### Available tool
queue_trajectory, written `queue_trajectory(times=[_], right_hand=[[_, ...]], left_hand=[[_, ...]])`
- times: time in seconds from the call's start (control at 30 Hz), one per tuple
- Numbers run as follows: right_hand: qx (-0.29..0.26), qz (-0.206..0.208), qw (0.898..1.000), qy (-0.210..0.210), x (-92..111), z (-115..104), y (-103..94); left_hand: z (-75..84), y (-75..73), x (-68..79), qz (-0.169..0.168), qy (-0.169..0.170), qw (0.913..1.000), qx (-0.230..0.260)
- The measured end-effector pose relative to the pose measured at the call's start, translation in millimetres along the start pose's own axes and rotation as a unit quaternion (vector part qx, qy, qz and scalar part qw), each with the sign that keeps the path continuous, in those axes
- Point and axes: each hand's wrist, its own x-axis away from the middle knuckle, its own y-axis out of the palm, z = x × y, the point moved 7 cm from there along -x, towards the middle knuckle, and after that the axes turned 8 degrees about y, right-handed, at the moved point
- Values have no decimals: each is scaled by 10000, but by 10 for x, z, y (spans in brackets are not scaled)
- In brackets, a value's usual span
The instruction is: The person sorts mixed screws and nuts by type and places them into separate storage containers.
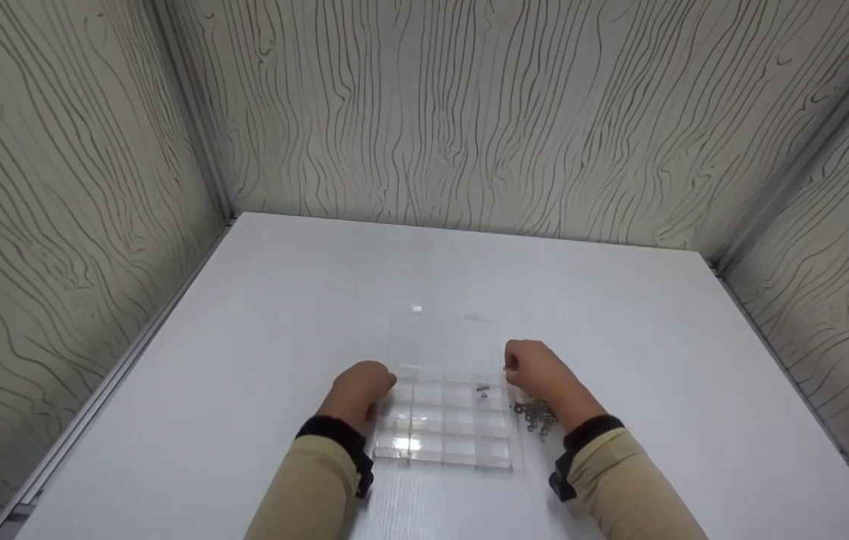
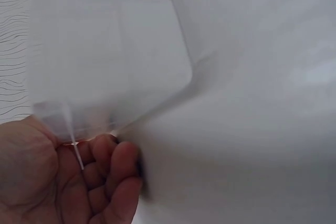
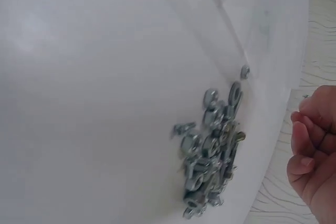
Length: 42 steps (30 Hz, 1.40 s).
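Observation:
A clear plastic compartment box (image 1: 427,420) lies on the table with its see-through lid (image 1: 439,341) folded back beyond it. My left hand (image 1: 359,391) grips the box's left edge; in the left wrist view its fingers (image 2: 123,163) curl by a box corner. On the other side, my right hand (image 1: 541,369) is beside the box's right edge. A tiny metal part (image 3: 306,96) shows at its pinched fingertips, too small to identify. Below that hand sits a pile of nuts, bolts and washers (image 3: 210,156). One far-right compartment contains a few small metal pieces (image 1: 483,390).
The white tabletop (image 1: 304,285) extends around the box on all sides. Wood-grain patterned panels (image 1: 424,112) enclose it at the back, left and right. A single loose nut (image 3: 245,71) lies close to the box, apart from the pile.

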Motion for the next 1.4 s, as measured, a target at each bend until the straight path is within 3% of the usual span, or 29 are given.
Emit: queue_trajectory(times=[0.17,0.4,0.67,0.9,1.13,1.4], right_hand=[[-270,123,9990,-347,15,-260,10],[-140,12,9949,-1004,44,-538,111],[138,-22,9900,-1405,45,-625,184],[-222,-44,9959,-875,30,-502,112],[-196,343,9986,-344,36,-251,-14],[-12,-302,9990,322,83,-19,70]], left_hand=[[-42,-3,-11,20,-173,9993,328],[-68,40,-51,-92,-359,9979,537],[-61,43,-94,-19,-348,9981,517],[-68,22,-55,-89,-324,9971,676],[-91,12,-45,4,-487,9945,928],[-74,40,-66,-287,-302,9986,321]])
